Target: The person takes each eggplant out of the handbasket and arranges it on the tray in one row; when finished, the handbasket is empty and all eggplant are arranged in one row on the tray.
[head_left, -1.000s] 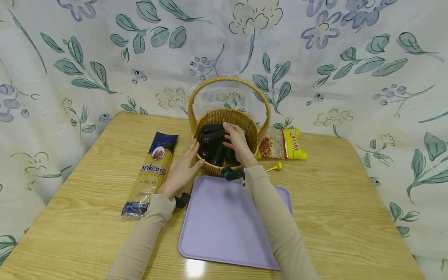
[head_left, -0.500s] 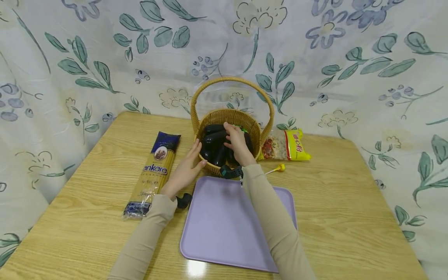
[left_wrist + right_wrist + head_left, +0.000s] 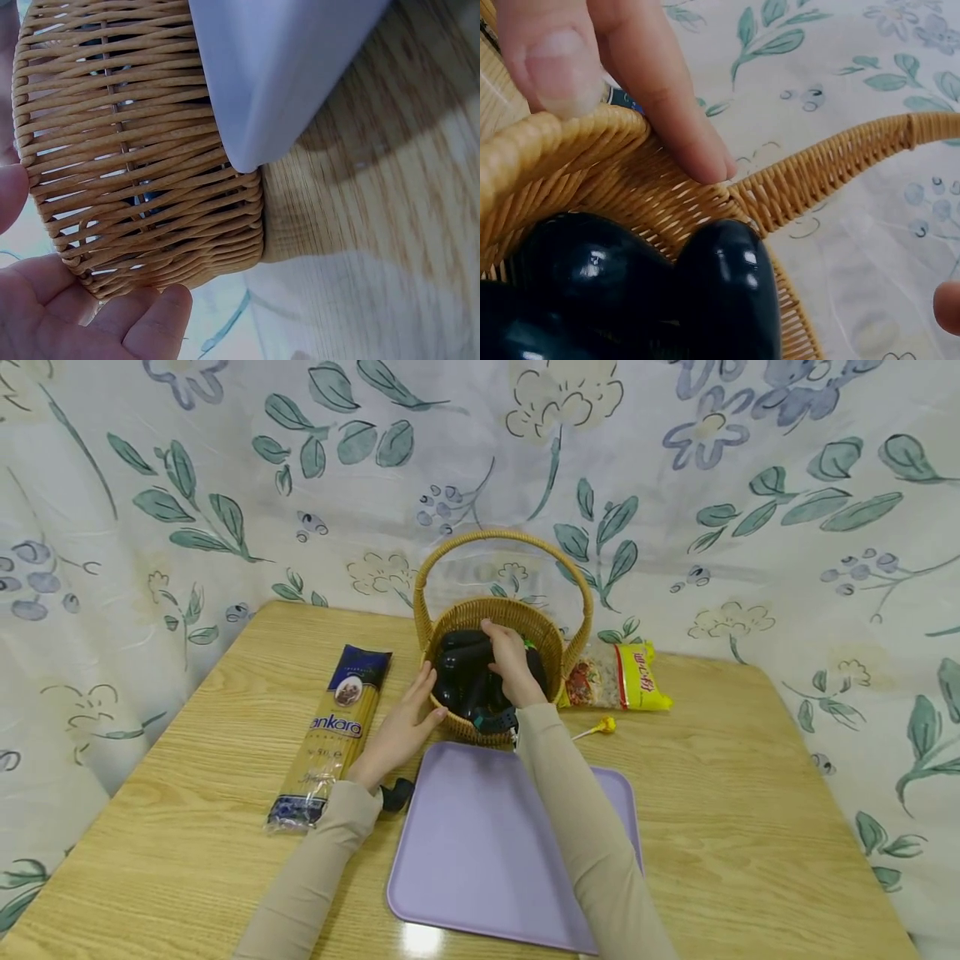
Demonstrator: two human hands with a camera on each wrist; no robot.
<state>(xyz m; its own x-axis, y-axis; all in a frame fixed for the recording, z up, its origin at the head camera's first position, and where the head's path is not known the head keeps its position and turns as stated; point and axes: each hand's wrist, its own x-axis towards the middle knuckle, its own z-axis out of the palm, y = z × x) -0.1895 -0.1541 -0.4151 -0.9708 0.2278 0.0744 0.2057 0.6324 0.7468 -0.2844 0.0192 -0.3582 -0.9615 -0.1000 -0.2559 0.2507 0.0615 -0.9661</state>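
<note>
In the head view the wicker basket (image 3: 495,608) stands at the back of the table, loaded with several dark glossy eggplants (image 3: 457,670). My left hand (image 3: 401,727) rests against its left outer side, thumb and fingers spread along the rim; the left wrist view shows those fingers on the weave. Inside the basket, my right hand (image 3: 513,664) lies over the eggplants, its index finger extended and its lower fingers partly hidden. At the right wrist view's edge, one fingertip (image 3: 949,307) shows apart from the eggplants (image 3: 731,292).
A lilac tray (image 3: 480,852) lies in front of the basket. On the left is a pack of Ankara spaghetti (image 3: 330,735). To the right are a yellow-ended food bag (image 3: 615,678) and a yellow lollipop (image 3: 606,724). A floral curtain (image 3: 300,552) hangs behind.
The view has shifted slightly. My right hand's fingers have drawn together and sunk a little lower over the eggplants. My left hand keeps its place on the basket's side.
</note>
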